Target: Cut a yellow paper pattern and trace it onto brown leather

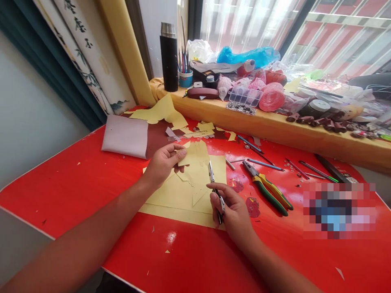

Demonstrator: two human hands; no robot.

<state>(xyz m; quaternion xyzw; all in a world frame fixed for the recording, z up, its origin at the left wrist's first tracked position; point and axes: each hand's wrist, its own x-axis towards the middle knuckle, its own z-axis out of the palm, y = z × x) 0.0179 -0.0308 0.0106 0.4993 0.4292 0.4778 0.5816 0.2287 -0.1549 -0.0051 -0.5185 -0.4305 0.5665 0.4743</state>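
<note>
My left hand (166,160) is closed, thumb and fingers pinching the left edge of a small pale yellow sheet piece (195,154). This piece is held up over larger yellow sheets (171,195) lying on the red table. My right hand (230,207) wraps round a slim silver-and-black cutting tool (217,199). Its narrow metal end points up and away, beside the right edge of the held piece; whether it touches is unclear. Loose cut pieces and pencil-like lines show on the sheets below. Green-and-yellow pliers (269,189) lie right of my right hand.
Yellow scraps (201,130) and a folded pinkish-grey sheet (125,136) lie at the back of the red table (76,183). Pencils (265,164) and small bits are scattered right. A black flask (169,61), brush cup (185,78) and plastic box (246,97) crowd the windowsill.
</note>
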